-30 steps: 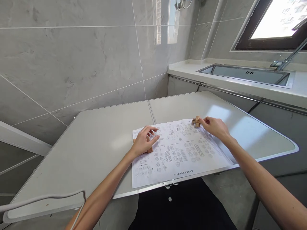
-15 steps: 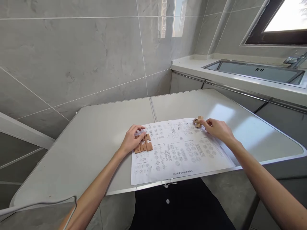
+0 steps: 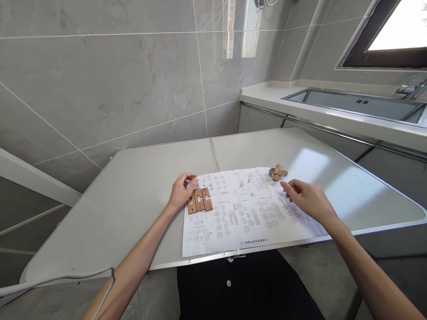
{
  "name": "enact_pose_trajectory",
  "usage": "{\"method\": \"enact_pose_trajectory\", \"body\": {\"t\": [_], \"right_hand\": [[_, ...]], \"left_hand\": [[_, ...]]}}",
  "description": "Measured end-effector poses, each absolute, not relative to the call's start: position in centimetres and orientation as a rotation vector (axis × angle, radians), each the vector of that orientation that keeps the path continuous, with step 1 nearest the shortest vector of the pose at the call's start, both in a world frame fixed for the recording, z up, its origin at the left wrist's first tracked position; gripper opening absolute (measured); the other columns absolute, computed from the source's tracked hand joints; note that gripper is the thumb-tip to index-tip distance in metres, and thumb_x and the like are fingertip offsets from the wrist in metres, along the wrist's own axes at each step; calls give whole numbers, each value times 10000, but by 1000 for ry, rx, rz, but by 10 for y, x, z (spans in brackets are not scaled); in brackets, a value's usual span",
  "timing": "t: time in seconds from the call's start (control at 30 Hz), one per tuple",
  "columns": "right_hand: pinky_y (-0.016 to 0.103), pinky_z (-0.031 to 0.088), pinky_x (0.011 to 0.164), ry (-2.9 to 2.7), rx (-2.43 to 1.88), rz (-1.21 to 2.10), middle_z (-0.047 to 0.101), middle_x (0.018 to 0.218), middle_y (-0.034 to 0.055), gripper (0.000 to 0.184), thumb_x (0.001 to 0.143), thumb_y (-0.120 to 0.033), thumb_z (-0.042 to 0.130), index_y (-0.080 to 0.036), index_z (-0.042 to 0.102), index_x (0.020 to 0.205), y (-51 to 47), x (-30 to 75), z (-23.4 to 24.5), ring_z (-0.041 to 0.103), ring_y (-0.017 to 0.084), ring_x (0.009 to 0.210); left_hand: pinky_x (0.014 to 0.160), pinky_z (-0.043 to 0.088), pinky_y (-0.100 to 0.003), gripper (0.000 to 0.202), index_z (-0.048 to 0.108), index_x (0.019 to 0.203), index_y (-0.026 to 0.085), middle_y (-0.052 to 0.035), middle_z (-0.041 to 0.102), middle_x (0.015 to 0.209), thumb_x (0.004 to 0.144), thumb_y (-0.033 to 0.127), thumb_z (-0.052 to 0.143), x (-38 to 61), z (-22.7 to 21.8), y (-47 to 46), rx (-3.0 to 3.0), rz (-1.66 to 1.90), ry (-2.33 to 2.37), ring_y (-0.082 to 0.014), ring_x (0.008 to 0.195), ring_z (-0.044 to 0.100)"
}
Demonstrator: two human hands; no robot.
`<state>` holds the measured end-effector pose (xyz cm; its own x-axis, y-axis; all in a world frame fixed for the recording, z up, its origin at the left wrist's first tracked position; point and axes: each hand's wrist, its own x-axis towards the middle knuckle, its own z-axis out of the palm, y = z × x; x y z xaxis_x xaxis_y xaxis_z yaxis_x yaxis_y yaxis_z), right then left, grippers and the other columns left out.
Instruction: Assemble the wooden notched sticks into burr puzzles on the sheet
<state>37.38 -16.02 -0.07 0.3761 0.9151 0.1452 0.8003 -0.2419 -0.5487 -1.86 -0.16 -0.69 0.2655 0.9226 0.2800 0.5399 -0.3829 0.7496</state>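
A printed instruction sheet (image 3: 247,213) lies on a grey folding table (image 3: 140,195). Three flat notched wooden pieces (image 3: 199,199) lie side by side on the sheet's left part. My left hand (image 3: 182,191) rests just left of them, fingers loosely curled, touching the sheet's edge and holding nothing. A small assembled wooden cross puzzle (image 3: 278,171) sits at the sheet's far right corner. My right hand (image 3: 308,200) hovers over the sheet a little nearer than the cross, fingers apart, empty.
A grey tiled wall runs behind the table. To the right are a white counter (image 3: 267,93) with a steel sink (image 3: 356,104) and a tap (image 3: 412,89). A white cable (image 3: 60,282) crosses the near left table edge.
My right hand let go of the wooden cross and drew back toward me. My left hand slid left off the three flat pieces, uncovering them.
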Motion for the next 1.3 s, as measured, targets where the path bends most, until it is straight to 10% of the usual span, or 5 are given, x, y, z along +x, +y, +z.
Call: {"method": "enact_pose_trajectory", "body": {"t": [0.67, 0.93, 1.3], "right_hand": [[338, 384, 615, -1676, -1579, 579, 589, 643, 10, 417, 1047, -543, 466, -258, 530, 749, -164, 292, -29, 529, 218, 608], [339, 379, 604, -1710, -1573, 571, 566, 638, 3, 412, 1055, -536, 435, -260, 492, 755, -162, 293, -30, 532, 217, 606], [302, 380, 590, -1697, -1538, 575, 589, 644, -3, 406, 1056, -503, 456, -240, 506, 750, -159, 295, -34, 545, 189, 602]], "left_hand": [[872, 532, -340, 349, 698, 1060, 226, -66, 716, 1143, 1029, 487, 469, -18, 0, -17, 2138, 948, 1368, -210, 967, 658], [1158, 431, -525, 712, 520, 1445, 284, -106, 563, 1477, 843, 589, 747, -22, 7, -56, 2380, 587, 1180, -349, 1403, 488], [1131, 434, -565, 818, 424, 1516, 290, -122, 504, 1519, 848, 658, 720, -16, -1, -59, 2342, 509, 1270, -380, 1401, 453]]}}
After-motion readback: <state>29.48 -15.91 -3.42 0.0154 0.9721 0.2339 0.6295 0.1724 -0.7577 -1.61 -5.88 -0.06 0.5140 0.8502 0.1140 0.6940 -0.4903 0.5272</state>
